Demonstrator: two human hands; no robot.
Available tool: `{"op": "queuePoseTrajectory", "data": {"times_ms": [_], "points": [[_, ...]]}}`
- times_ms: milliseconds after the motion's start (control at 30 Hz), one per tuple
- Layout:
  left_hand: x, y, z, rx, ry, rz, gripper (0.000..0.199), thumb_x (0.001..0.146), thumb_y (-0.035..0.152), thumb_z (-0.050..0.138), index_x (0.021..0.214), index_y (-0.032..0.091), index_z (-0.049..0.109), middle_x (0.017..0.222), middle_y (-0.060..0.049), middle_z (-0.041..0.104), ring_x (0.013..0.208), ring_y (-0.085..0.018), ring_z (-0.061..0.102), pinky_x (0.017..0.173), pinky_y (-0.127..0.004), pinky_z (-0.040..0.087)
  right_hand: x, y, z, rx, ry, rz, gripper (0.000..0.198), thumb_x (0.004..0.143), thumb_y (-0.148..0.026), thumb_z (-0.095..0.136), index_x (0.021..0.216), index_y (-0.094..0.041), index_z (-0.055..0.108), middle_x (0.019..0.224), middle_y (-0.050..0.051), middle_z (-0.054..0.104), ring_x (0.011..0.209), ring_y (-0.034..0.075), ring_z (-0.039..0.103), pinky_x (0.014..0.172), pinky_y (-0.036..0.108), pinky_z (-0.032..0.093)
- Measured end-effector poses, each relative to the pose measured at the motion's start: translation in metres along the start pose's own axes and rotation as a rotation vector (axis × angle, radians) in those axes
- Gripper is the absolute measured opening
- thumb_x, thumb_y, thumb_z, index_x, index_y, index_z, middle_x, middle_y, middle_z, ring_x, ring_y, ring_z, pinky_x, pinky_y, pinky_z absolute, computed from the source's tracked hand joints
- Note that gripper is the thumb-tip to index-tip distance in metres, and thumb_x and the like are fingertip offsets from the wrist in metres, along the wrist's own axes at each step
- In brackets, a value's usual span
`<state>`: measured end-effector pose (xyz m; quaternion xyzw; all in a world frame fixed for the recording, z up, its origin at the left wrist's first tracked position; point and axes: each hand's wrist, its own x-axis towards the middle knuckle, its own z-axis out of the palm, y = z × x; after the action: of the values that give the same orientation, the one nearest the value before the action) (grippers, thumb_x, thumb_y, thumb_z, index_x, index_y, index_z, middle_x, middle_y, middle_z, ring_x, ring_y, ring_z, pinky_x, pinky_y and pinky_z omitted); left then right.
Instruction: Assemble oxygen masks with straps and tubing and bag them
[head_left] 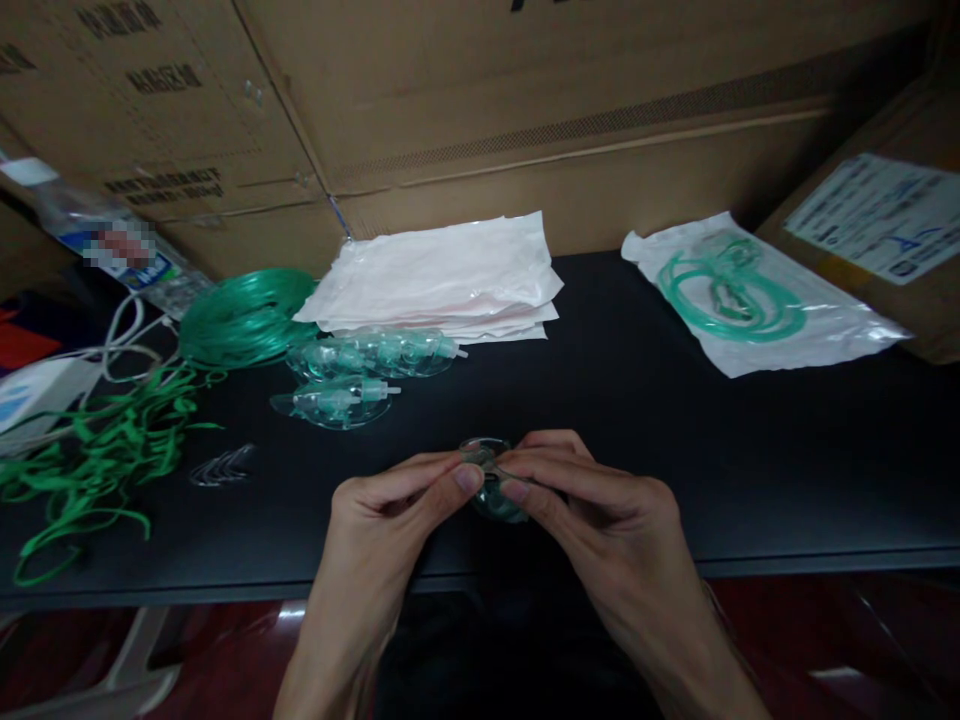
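Observation:
Near the front edge of the black table, a clear green oxygen mask (501, 503) is pinched between my two hands. My left hand (412, 500) grips its left side with thumb and fingers. My right hand (589, 495) grips the right side, its thumb close to the left one. Part of the mask is hidden behind the fingers, and I cannot make out the small part between the thumbs. Farther back lie more clear green masks (341, 402) with white connectors. To their left are several thin metal strips (223, 466).
Green elastic straps (112, 450) lie tangled at left, beside a coil of green tubing (247, 315). White pouches (442, 270) are stacked at the back. A packaged tubing set (739, 300) lies at right. Cardboard boxes (450, 120) line the rear; a plastic bottle (112, 235) leans at left.

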<state>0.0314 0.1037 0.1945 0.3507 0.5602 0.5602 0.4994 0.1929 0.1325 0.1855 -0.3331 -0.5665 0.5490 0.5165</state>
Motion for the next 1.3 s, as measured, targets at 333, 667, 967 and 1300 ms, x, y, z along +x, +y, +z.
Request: {"op": "queuePoseTrajectory", "data": {"times_ms": [333, 667, 967, 1300], "points": [[-0.0023, 0.0018, 0.0029, -0.032, 0.042, -0.002, 0.015, 0.073, 0.030, 0.088, 0.086, 0.021, 0.086, 0.093, -0.007, 0.083, 0.094, -0.026, 0.077, 0.089, -0.032, 0.061, 0.0004, -0.0042, 0.0015, 0.006, 0.003, -0.046, 0.030, 0.089, -0.011, 0.075, 0.105, -0.036, 0.082, 0.099, -0.002, 0.082, 0.097, 0.017, 0.067, 0.084, 0.027, 0.056], [-0.0018, 0.0028, 0.0013, -0.048, 0.013, -0.034, 0.011, 0.075, 0.030, 0.087, 0.083, 0.023, 0.086, 0.089, -0.005, 0.083, 0.091, -0.023, 0.077, 0.085, -0.028, 0.060, 0.0004, -0.0053, -0.0005, 0.000, -0.026, -0.061, 0.028, 0.090, -0.013, 0.074, 0.104, -0.036, 0.082, 0.098, -0.002, 0.082, 0.097, 0.018, 0.066, 0.086, 0.029, 0.056], [-0.0005, 0.0059, -0.0004, -0.054, -0.058, -0.079, 0.014, 0.076, 0.031, 0.086, 0.087, 0.023, 0.086, 0.091, -0.006, 0.083, 0.091, -0.022, 0.076, 0.084, -0.027, 0.058, 0.0004, -0.0003, -0.0039, 0.214, -0.061, 0.122, 0.015, 0.089, -0.019, 0.077, 0.096, -0.031, 0.083, 0.095, 0.001, 0.075, 0.098, 0.017, 0.066, 0.083, 0.028, 0.054], [-0.0009, 0.0080, 0.0035, -0.062, 0.019, -0.050, 0.014, 0.074, 0.032, 0.088, 0.085, 0.023, 0.086, 0.092, -0.007, 0.083, 0.095, -0.026, 0.077, 0.089, -0.033, 0.060, 0.0004, -0.0028, 0.0005, 0.147, -0.021, 0.111, 0.016, 0.089, -0.020, 0.077, 0.098, -0.031, 0.084, 0.095, 0.003, 0.078, 0.100, 0.020, 0.068, 0.087, 0.033, 0.056]]}}
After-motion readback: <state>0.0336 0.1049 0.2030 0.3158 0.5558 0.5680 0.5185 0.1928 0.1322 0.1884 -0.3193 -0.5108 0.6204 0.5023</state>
